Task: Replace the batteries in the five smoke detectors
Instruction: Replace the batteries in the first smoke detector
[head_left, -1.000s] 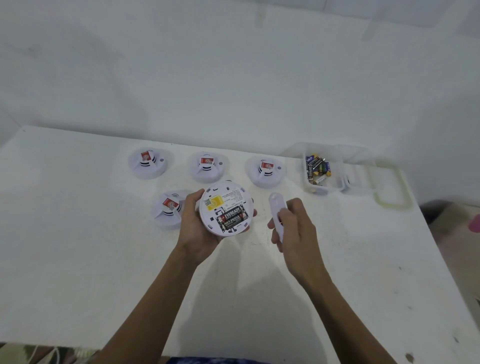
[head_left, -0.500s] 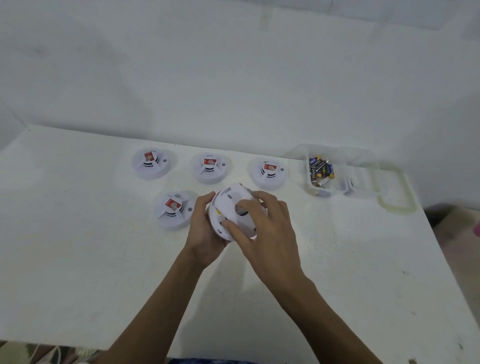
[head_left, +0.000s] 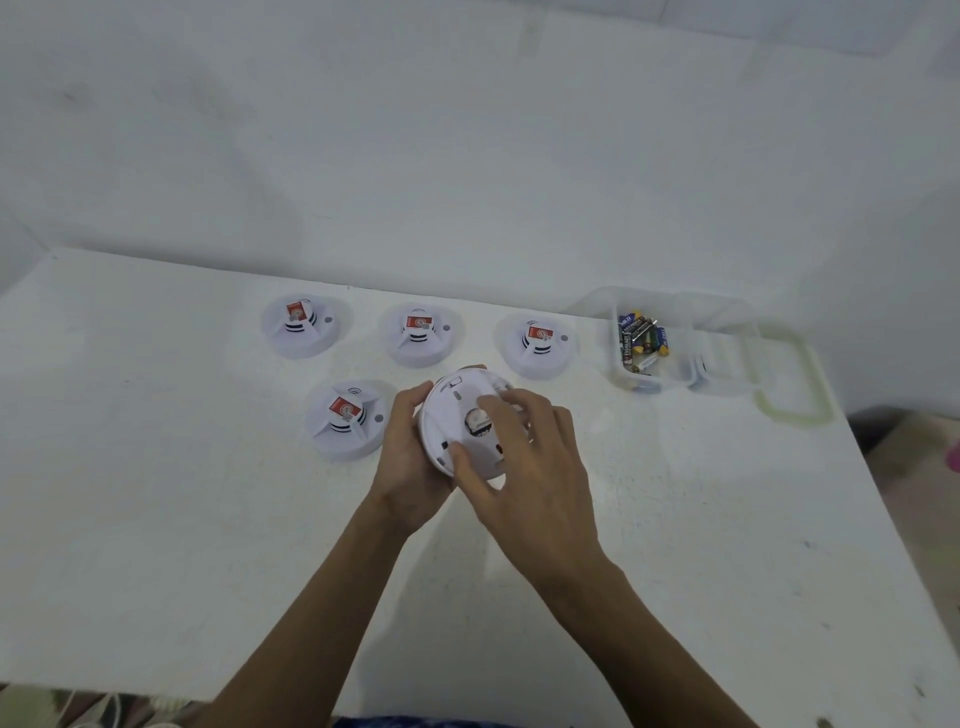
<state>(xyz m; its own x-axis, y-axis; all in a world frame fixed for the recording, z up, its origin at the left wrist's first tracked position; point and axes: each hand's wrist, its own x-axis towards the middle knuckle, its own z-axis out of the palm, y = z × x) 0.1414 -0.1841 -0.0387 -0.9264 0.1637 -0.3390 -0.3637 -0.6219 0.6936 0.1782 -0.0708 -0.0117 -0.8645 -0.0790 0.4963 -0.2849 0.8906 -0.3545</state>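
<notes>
The left grip (head_left: 410, 447) grasps a white smoke detector (head_left: 441, 415) by its left rim, with the fingers curled round the edge. The detector is held clear of the tabletop (head_left: 156, 519) and tipped so that its flat back faces up toward the camera. The right grip (head_left: 530, 457) is curled over that back from the right. Its thumb tip presses the lower part and a fingertip presses the upper part, and a small dark opening shows between them. What lies under the palm is hidden.

Just left of the left grip, the near detector (head_left: 347, 420) sits dome up on the tabletop with a red label on its top. Beyond both grips three more stand in a row, each dome up with a red label. The left detector (head_left: 300, 327) is past the left grip, the middle detector (head_left: 422, 335) is straight beyond the held one, and the right detector (head_left: 537, 345) is just beyond the right grip's fingertips.

Farther right of the right grip stands a clear plastic box (head_left: 618, 369). It holds loose batteries (head_left: 641, 338) piled together. Its lid (head_left: 795, 384), which has a pale green rim, lies flat just beyond the box on the right.
</notes>
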